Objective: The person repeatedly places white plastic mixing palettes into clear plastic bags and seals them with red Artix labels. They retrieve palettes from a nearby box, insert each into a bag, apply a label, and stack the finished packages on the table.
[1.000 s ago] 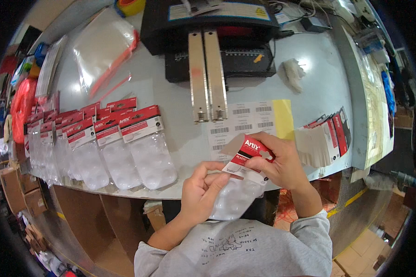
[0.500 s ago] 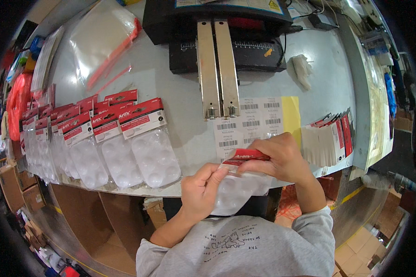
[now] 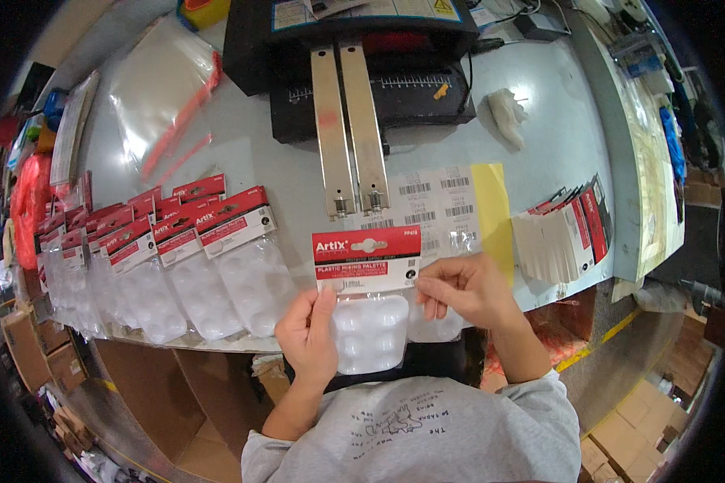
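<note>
Left hand (image 3: 308,330) pinching red-white header card (image 3: 366,263) at lower-left corner; right hand (image 3: 469,294) at its right edge, fingers curled, can't tell if gripping. Bagged white palette (image 3: 370,334) below card, lower centre of frame.

Bagged palettes (image 3: 254,278) on grey table (image 3: 437,150)

Grey top (image 3: 483,431) was worn, front printed with dark line drawing (image 3: 403,420) and small lettering (image 3: 433,433); loose grey sleeves (image 3: 549,402) were noted.
</note>
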`<state>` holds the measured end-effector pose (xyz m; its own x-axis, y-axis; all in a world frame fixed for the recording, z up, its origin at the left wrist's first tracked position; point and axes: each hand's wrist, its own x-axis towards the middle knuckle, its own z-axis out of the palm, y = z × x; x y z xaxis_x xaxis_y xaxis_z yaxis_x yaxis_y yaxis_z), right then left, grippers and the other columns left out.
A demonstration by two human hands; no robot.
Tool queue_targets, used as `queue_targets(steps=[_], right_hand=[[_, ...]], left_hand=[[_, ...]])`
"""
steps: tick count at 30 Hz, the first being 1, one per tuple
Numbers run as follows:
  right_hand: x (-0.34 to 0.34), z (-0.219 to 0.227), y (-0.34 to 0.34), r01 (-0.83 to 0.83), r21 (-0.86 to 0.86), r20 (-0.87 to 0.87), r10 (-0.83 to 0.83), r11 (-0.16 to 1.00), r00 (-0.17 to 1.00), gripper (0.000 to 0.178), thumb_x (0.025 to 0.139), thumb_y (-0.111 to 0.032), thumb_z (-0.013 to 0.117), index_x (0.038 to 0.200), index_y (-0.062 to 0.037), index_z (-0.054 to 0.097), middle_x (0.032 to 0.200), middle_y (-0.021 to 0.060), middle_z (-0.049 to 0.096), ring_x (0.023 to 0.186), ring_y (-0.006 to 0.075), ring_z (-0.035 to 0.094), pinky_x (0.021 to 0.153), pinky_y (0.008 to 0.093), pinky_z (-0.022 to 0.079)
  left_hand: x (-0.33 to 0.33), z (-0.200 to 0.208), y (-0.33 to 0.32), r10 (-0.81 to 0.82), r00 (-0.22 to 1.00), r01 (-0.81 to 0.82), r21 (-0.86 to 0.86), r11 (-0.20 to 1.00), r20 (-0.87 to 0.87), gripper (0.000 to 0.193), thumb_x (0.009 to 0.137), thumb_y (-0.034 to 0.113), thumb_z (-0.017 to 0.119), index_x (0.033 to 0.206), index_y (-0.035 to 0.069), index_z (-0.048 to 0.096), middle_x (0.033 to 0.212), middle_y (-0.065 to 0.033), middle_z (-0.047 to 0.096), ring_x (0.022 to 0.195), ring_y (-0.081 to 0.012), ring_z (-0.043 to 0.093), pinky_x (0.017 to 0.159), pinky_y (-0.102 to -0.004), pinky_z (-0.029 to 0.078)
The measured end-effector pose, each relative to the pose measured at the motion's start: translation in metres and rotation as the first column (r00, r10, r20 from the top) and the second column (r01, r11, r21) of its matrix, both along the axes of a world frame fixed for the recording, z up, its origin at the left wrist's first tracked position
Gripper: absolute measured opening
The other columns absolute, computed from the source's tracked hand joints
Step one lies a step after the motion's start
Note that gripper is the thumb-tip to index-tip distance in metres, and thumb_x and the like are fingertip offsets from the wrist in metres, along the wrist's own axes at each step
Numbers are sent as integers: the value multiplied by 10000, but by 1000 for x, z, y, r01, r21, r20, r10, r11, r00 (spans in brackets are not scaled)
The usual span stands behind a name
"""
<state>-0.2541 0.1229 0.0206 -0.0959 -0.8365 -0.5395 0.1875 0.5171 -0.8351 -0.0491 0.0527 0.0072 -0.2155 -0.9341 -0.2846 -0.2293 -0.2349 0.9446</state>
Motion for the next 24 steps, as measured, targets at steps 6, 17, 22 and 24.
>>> queue_targets(steps=[6, 17, 22, 24], right_hand=[[9, -12, -29, 207, 94, 190, -222, 974, 956, 190, 880, -136, 575, 764, 11, 606, 664, 46, 604, 525, 114, 573, 471, 228, 451], [4, -36, -62, 337, -36, 188, -325, 941, 927, 158, 872, -117, 580, 809, 25, 611, 681, 60, 605, 556, 123, 589, 501, 243, 485], [9, -31, -57, 330, -114, 110, -318, 937, 942, 157, 877, -111, 578, 824, 33, 612, 683, 57, 609, 561, 111, 584, 512, 243, 487], [10, -31, -57, 338, -114, 114, -326, 934, 938, 147, 866, -117, 592, 808, 16, 613, 670, 44, 596, 540, 107, 569, 499, 234, 468]], left_hand=[[-16, -14, -22, 38, 996, -42, -40, 998, -83, 258, 952, 181, 481, 830, -29, 569, 720, 0, 522, 690, -59, 426, 628, -214, 384], [-36, -39, -58, 57, 997, -64, -134, 989, -51, 296, 955, 187, 469, 720, 8, 453, 671, -19, 466, 649, -85, 402, 629, -226, 383], [-34, -42, -57, 55, 995, -68, -160, 985, -84, 315, 954, 197, 477, 707, 7, 436, 630, -12, 430, 631, -89, 389, 618, -227, 380], [-31, -40, -57, 44, 998, -51, -169, 984, -44, 318, 954, 201, 480, 709, 3, 436, 620, -15, 425, 628, -89, 389, 615, -227, 381]])
